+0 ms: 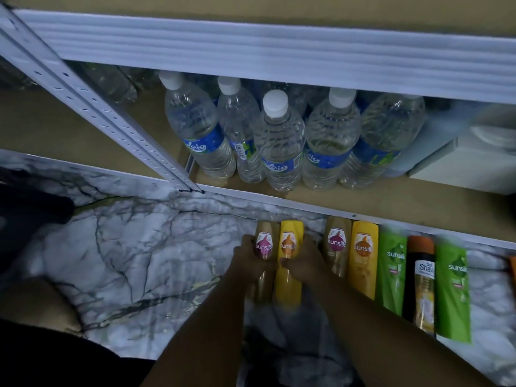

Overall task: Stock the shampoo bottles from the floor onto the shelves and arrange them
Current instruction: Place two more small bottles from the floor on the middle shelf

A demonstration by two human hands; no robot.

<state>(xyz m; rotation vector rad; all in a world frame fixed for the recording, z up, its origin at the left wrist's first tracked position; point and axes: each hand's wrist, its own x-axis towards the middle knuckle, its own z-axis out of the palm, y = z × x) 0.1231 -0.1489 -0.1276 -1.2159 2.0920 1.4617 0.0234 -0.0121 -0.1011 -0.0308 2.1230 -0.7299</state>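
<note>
Head view: clear plastic water bottles with white caps and blue labels [279, 141] stand on the tan bottom shelf of the white metal rack [391, 202]. Just in front of that shelf, five shampoo bottles [392, 269] lie in a row on the marble-patterned floor [125, 261] (gold, yellow, green, black, green). A pale box [460, 163] at the shelf's right end is blurred. The left hand [248, 255] grips a gold plastic shampoo bottle [264, 241] and the right hand [304, 261] a yellow plastic shampoo bottle [290, 238], both near the shelf's front; their lower ends are blurred.

Dim light. White-grey marble-pattern floor [125, 261]. White metal shelving [279, 51], tan boards; water bottles [279, 141] on lower board.
</note>
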